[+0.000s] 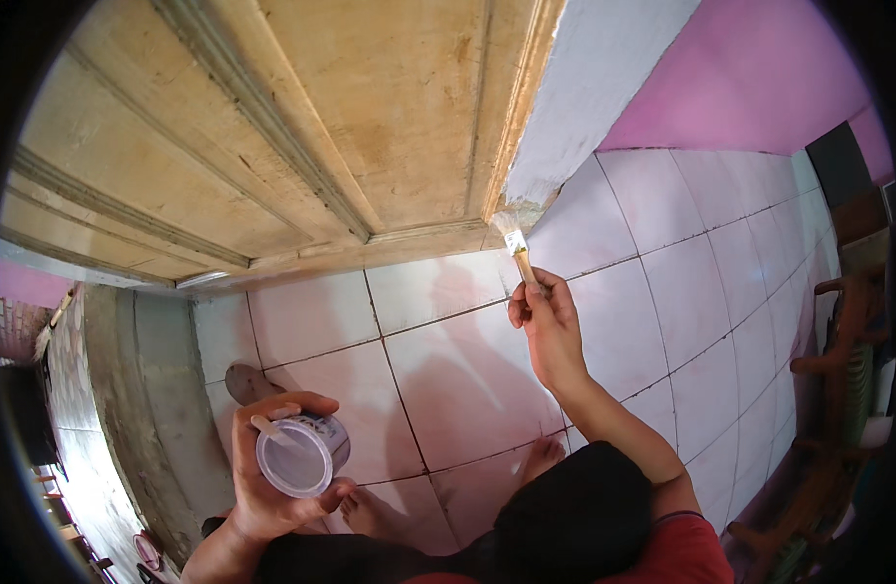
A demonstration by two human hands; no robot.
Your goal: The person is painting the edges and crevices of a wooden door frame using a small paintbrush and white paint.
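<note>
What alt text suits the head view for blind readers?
A person's right hand holds a paintbrush at the bottom corner of a yellowish panelled door, beside a whitish post. The left hand holds a tub containing a stick, above pale floor tiles.

Brush (518, 247): handle of smooth, pale wood; ferrule (516, 241) of shiny metal; bristles (504, 221) fibrous and whitened. Tub (339, 440): smooth plastic, with a slight sheen. Stick (266, 425): apparently wood, smooth. Door (399, 107): panelled wood, low sheen, scuffed and stained. Post (589, 92): painted matt, its base rough and crumbling. Wall (730, 78): smooth pink paint. Floor (477, 360): glossy tiles with reflections; joints dark and matt. Sill (117, 370): rough, cement-like, matt. Shorts (574, 506): matt black cloth. Sleeve (686, 553): red cloth, matt.
</note>
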